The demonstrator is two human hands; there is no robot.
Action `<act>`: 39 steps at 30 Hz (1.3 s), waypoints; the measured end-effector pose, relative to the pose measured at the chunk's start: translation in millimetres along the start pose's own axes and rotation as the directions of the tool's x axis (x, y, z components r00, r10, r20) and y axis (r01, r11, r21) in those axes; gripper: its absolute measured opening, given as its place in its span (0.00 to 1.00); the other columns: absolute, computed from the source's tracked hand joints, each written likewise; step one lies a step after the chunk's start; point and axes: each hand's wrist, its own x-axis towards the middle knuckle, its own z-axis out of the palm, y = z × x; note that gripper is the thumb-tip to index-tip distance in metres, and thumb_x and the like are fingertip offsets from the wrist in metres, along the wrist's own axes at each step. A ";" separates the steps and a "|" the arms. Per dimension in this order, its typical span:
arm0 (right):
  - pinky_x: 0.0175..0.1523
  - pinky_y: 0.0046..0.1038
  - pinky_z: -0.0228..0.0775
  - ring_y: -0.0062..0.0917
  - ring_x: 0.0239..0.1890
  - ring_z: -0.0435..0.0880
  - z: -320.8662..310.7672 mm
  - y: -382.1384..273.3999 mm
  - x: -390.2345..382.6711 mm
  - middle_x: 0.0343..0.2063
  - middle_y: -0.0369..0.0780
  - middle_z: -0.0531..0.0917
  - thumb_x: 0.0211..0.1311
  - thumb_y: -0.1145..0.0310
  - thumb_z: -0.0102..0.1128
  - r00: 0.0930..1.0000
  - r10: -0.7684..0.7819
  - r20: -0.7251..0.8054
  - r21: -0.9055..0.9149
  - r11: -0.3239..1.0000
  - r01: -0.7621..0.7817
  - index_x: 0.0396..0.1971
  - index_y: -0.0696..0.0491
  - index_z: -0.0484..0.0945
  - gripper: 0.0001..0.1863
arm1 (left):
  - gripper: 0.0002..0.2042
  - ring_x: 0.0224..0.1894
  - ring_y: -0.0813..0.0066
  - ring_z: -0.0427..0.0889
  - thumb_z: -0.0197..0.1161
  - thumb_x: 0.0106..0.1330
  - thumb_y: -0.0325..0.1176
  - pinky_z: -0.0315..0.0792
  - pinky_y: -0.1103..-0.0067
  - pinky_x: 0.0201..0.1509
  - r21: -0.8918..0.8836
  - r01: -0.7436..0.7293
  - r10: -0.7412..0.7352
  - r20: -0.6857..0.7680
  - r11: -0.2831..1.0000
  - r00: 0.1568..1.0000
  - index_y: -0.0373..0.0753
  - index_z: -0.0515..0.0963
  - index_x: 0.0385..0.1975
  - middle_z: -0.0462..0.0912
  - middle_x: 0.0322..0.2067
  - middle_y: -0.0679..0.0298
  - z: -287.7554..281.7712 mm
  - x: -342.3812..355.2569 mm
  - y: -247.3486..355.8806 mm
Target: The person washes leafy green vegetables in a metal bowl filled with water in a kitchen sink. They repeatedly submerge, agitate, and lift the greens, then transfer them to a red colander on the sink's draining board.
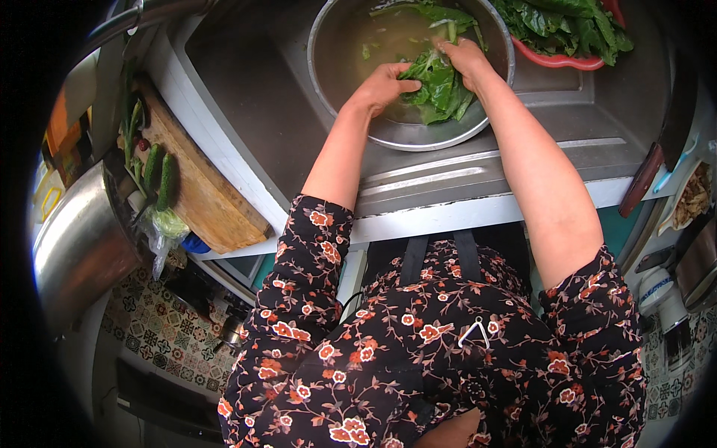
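Observation:
A wide metal basin (319, 82) of cloudy water stands in the steel sink. Over the water, my left hand (385, 88) grips the left side of a bunch of leafy greens (441, 86), thumb on top. On the right, my right hand (464, 60) is closed round the stem end of the same bunch; its fingertips are partly hidden by leaves. More green leaves (433, 11) float at the far side of the basin, with small bits in the water.
A red basin (556, 60) heaped with greens sits at the back right. To the left, a wooden cutting board (202, 179) carries cucumbers (166, 179) beside a large metal pot (86, 246). A dark-handled knife (644, 179) lies by the sink's right edge, near a plate of brown food (694, 196).

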 end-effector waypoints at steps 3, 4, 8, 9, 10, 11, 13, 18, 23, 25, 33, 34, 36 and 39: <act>0.33 0.27 0.68 0.26 0.27 0.77 -1.3 -1.6 -2.8 0.28 0.42 0.78 0.50 0.65 0.59 0.997 -0.013 0.073 0.052 0.999 0.009 0.37 0.61 0.73 0.17 | 0.13 0.32 0.77 0.76 0.60 0.54 0.29 0.70 0.82 0.39 -0.072 0.050 -0.051 -0.005 0.996 0.999 0.31 0.74 0.38 0.78 0.32 0.62 3.1 -0.7 9.1; 0.33 0.27 0.69 0.26 0.27 0.77 -0.8 -3.2 -5.5 0.28 0.42 0.78 0.50 0.66 0.59 0.997 -0.018 0.078 0.011 1.000 0.017 0.37 0.61 0.73 0.17 | 0.12 0.33 0.77 0.76 0.60 0.54 0.27 0.69 0.82 0.40 -0.117 0.071 -0.072 -0.008 0.991 0.997 0.31 0.74 0.39 0.78 0.33 0.62 4.2 0.2 8.9; 0.32 0.27 0.69 0.26 0.28 0.77 1.7 -9.6 -10.1 0.28 0.41 0.78 0.49 0.67 0.59 0.997 -0.042 0.068 -0.040 0.998 0.045 0.36 0.61 0.73 0.16 | 0.14 0.34 0.77 0.76 0.60 0.55 0.29 0.70 0.83 0.39 -0.185 0.104 -0.109 -0.012 0.977 0.994 0.33 0.73 0.41 0.78 0.34 0.62 0.9 9.7 -6.9; 0.31 0.28 0.70 0.26 0.28 0.77 1.4 -9.4 -9.9 0.28 0.41 0.78 0.49 0.68 0.60 0.997 -0.048 0.056 -0.025 0.998 0.049 0.36 0.61 0.73 0.16 | 0.15 0.34 0.78 0.76 0.60 0.55 0.30 0.71 0.83 0.38 -0.187 0.054 -0.051 0.021 0.981 0.998 0.34 0.72 0.42 0.78 0.33 0.62 -0.6 8.3 -8.6; 0.32 0.28 0.70 0.27 0.29 0.77 0.4 -7.1 -7.2 0.29 0.42 0.78 0.49 0.68 0.59 0.999 -0.038 0.034 0.007 0.999 0.037 0.36 0.61 0.73 0.16 | 0.15 0.34 0.78 0.76 0.60 0.56 0.32 0.71 0.83 0.36 -0.189 0.003 0.007 0.054 0.982 0.999 0.35 0.71 0.43 0.78 0.33 0.63 -1.3 7.5 -10.1; 0.32 0.28 0.70 0.27 0.29 0.77 -1.0 -3.7 -2.8 0.29 0.42 0.78 0.49 0.68 0.59 1.000 -0.027 0.013 0.040 0.999 0.026 0.36 0.61 0.73 0.15 | 0.15 0.31 0.79 0.76 0.59 0.57 0.33 0.72 0.83 0.34 -0.186 0.040 -0.036 0.028 0.982 0.999 0.35 0.71 0.42 0.78 0.31 0.63 -0.4 6.1 -12.4; 0.33 0.28 0.69 0.28 0.31 0.77 -2.6 -3.6 -1.4 0.31 0.43 0.78 0.49 0.68 0.59 1.000 0.006 0.010 0.110 0.994 -0.007 0.36 0.61 0.73 0.15 | 0.14 0.27 0.80 0.76 0.57 0.59 0.34 0.72 0.84 0.30 -0.178 0.112 -0.118 -0.023 0.978 0.993 0.34 0.71 0.41 0.78 0.29 0.62 4.5 -1.0 -5.3; 0.39 0.30 0.68 0.31 0.35 0.77 -1.7 -4.8 -2.2 0.35 0.45 0.77 0.50 0.67 0.57 0.995 0.087 0.041 0.255 0.962 -0.095 0.40 0.62 0.71 0.19 | 0.12 0.18 0.83 0.73 0.51 0.63 0.38 0.72 0.87 0.23 -0.162 0.255 -0.267 -0.056 0.953 0.962 0.35 0.71 0.36 0.77 0.24 0.63 -5.1 -4.5 3.7; 0.42 0.30 0.67 0.31 0.39 0.75 1.3 2.4 5.2 0.37 0.46 0.77 0.51 0.64 0.57 0.989 -0.040 -0.144 -0.116 0.993 0.024 0.44 0.62 0.69 0.22 | 0.10 0.22 0.79 0.77 0.55 0.59 0.32 0.72 0.82 0.24 0.404 0.207 -0.123 -0.225 0.891 0.967 0.31 0.72 0.35 0.78 0.26 0.58 -4.7 -5.7 -10.8; 0.43 0.30 0.66 0.32 0.39 0.76 0.8 3.9 6.1 0.37 0.47 0.77 0.50 0.63 0.57 0.990 -0.018 -0.142 -0.080 0.997 0.007 0.42 0.62 0.71 0.22 | 0.14 0.30 0.74 0.79 0.59 0.54 0.31 0.73 0.78 0.33 0.609 0.342 -0.266 -0.214 0.716 0.940 0.30 0.72 0.38 0.78 0.32 0.53 -9.9 -6.7 5.1; 0.35 0.24 0.68 0.23 0.33 0.77 -12.7 -8.3 -3.8 0.34 0.44 0.78 0.53 0.53 0.54 0.991 0.109 0.074 -0.129 0.987 -0.099 0.37 0.61 0.74 0.24 | 0.18 0.38 0.68 0.77 0.61 0.53 0.38 0.72 0.75 0.40 0.167 0.057 0.018 -0.418 0.984 0.908 0.36 0.72 0.41 0.77 0.37 0.56 -15.0 18.6 41.2; 0.33 0.23 0.68 0.22 0.32 0.76 -15.5 -17.4 -10.2 0.35 0.44 0.78 0.54 0.51 0.53 0.976 0.165 0.142 -0.147 0.979 -0.144 0.39 0.61 0.73 0.26 | 0.17 0.35 0.69 0.77 0.59 0.56 0.38 0.73 0.76 0.38 -0.132 0.038 -0.088 -0.395 0.990 0.915 0.34 0.71 0.41 0.77 0.36 0.57 -5.2 29.0 46.2; 0.31 0.22 0.66 0.21 0.29 0.75 -15.5 -34.7 -23.6 0.30 0.40 0.78 0.49 0.42 0.53 0.968 0.164 0.190 -0.200 0.972 -0.125 0.32 0.58 0.75 0.29 | 0.16 0.34 0.67 0.77 0.57 0.58 0.37 0.74 0.76 0.36 -0.533 -0.009 -0.199 -0.331 0.846 0.922 0.32 0.70 0.40 0.77 0.33 0.58 3.4 53.1 46.2; 0.30 0.23 0.65 0.19 0.24 0.72 -15.3 -55.1 -38.6 0.24 0.35 0.77 0.44 0.42 0.58 0.947 0.106 0.304 -0.348 0.938 0.006 0.23 0.54 0.78 0.26 | 0.13 0.39 0.60 0.76 0.53 0.60 0.33 0.73 0.69 0.41 -0.815 -0.054 -0.263 -0.247 0.577 0.933 0.33 0.68 0.41 0.75 0.35 0.54 -5.9 94.1 28.0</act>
